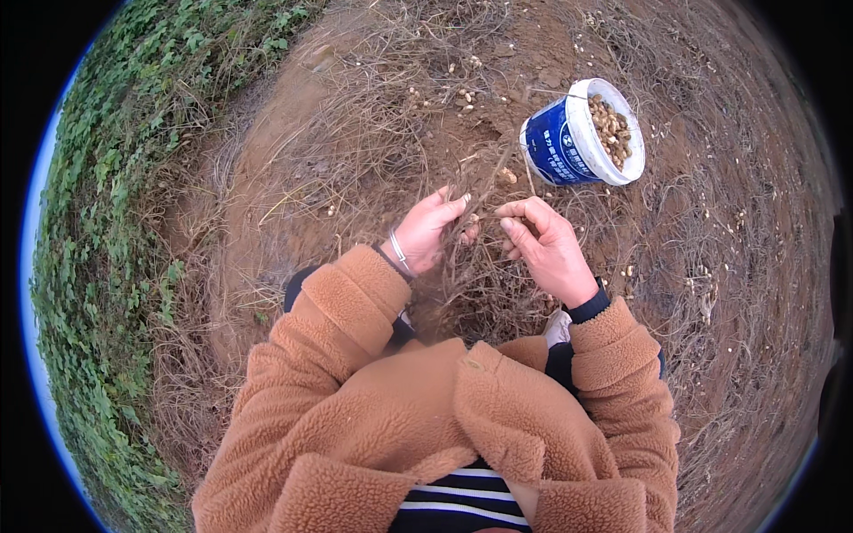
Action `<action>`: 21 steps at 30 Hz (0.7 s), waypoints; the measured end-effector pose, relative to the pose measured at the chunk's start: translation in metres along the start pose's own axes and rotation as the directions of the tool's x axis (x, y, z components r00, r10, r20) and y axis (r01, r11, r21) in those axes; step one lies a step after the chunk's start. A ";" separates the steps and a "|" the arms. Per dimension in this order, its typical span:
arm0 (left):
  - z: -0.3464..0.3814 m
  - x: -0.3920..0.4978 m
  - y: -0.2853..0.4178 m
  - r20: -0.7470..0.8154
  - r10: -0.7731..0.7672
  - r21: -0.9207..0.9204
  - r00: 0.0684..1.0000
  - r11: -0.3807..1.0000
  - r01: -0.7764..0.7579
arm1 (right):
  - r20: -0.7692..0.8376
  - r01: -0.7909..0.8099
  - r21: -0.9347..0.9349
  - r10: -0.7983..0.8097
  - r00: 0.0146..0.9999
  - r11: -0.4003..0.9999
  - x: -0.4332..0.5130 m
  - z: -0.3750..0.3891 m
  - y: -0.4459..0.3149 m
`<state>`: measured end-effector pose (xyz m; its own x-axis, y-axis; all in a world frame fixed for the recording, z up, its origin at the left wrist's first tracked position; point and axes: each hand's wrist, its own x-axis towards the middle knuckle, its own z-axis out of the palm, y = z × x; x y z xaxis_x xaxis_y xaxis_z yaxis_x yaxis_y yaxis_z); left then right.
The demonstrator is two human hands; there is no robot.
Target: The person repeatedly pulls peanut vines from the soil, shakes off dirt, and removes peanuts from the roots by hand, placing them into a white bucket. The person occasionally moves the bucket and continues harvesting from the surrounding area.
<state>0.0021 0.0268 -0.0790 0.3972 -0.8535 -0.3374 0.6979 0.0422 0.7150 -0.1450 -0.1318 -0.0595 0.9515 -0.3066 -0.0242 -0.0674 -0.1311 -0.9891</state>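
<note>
My left hand (432,226), with a silver bangle at the wrist, grips a bunch of dry peanut vines (460,233) in front of my body. Close to its right, my right hand (543,243) has its thumb and fingers pinched at the edge of the vines; what lies between the fingertips is too small to tell. A pale peanut pod (506,176) shows just beyond the hands. Up and to the right, a white and blue plastic bucket (556,143) leans with its mouth to the right, partly filled with peanuts (608,126).
Brown soil (266,180) with dry stalks and scattered peanuts surrounds me. More dry vines (493,306) lie below my hands, between my shoes. Green leafy plants (100,233) grow along the left side. A thin bucket handle reaches toward the vines.
</note>
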 end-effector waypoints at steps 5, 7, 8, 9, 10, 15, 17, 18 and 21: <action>-0.016 0.003 -0.009 0.039 0.001 -0.238 0.999 0.971 0.008 | 0.368 -0.430 0.505 0.263 0.892 0.749 0.003 -0.009 -0.014; -0.022 0.008 -0.012 0.023 0.011 -0.304 1.000 0.953 -0.003 | 0.368 -0.431 0.403 0.288 0.884 0.807 0.003 -0.010 -0.018; -0.025 0.011 -0.013 0.047 0.015 -0.359 0.999 0.933 0.003 | 0.295 -0.392 0.272 0.311 0.903 0.879 0.003 -0.011 -0.018; -0.027 0.014 -0.014 0.086 0.026 -0.411 0.996 0.912 0.012 | 0.229 -0.334 0.151 0.296 0.927 0.930 0.002 -0.011 -0.018; -0.030 0.017 -0.012 0.085 0.033 -0.432 0.996 0.902 0.007 | 0.054 -0.262 -0.063 0.265 0.963 0.963 0.001 -0.010 -0.017; -0.031 0.022 -0.010 0.010 -0.014 -0.490 1.000 0.872 0.018 | 0.089 -0.013 -0.431 0.057 0.994 0.902 -0.004 -0.005 -0.008; -0.030 0.021 -0.010 -0.047 -0.054 -0.500 0.997 0.866 0.023 | 0.196 0.076 -0.495 0.027 0.980 0.865 -0.004 -0.009 -0.010; -0.029 0.021 -0.009 -0.042 -0.027 -0.463 0.999 0.886 0.004 | 0.165 0.029 -0.495 0.061 0.985 0.868 -0.004 -0.016 -0.013; -0.027 0.018 -0.005 0.014 0.013 -0.395 1.000 0.919 -0.007 | -0.315 -0.154 -0.396 0.024 0.949 0.905 0.009 -0.043 -0.026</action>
<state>0.0222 0.0259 -0.1051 0.3980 -0.8599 -0.3195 0.8739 0.2495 0.4172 -0.1482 -0.1719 -0.0280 0.8067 -0.5910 -0.0011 -0.3267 -0.4445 -0.8341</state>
